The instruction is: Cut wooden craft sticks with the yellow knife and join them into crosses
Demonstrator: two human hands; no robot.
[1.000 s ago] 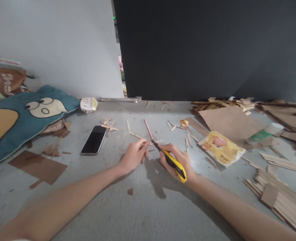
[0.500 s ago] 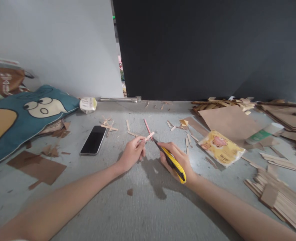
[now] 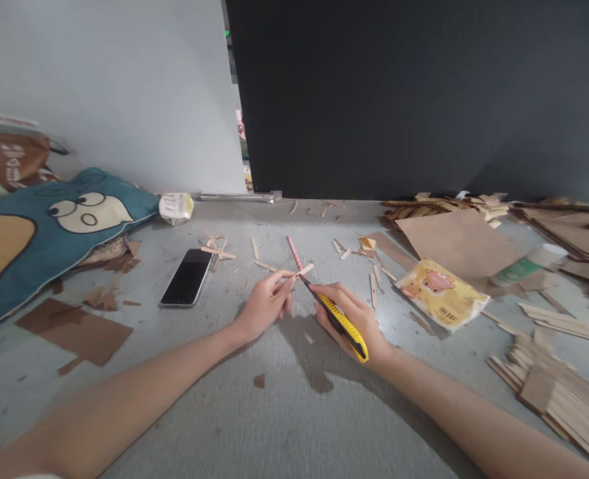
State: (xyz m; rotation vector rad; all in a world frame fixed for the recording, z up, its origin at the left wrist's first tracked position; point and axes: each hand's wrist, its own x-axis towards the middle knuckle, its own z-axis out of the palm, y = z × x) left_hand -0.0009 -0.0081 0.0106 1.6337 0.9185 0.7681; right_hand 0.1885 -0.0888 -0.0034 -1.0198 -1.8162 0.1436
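Note:
Between thumb and fingers, my left hand [image 3: 268,298] pinches a short flat wooden stick [image 3: 305,269] that points up to the right. My right hand [image 3: 349,319] is closed around a yellow and black utility knife [image 3: 342,320]. The knife's tip meets or lies very near the stick, just beyond my left fingertips; exact contact is too small to tell. A pink patterned pencil-like rod [image 3: 293,251] lies on the table right behind the stick. To the left, several small sticks are joined in a star-like shape [image 3: 218,253] beside a black-screened phone [image 3: 186,278].
On the right are a yellow tissue pack [image 3: 440,293], a glue stick [image 3: 528,265], brown cardboard [image 3: 459,246] and a pile of wooden strips [image 3: 548,392]. A blue cartoon pillow [image 3: 70,226] and cardboard scraps [image 3: 75,330] lie left. A dark panel [image 3: 414,100] stands behind the table.
The wooden stick in my left hand has shifted slightly right. My right hand and the knife have moved slightly left, bringing the blade closer to my left fingertips.

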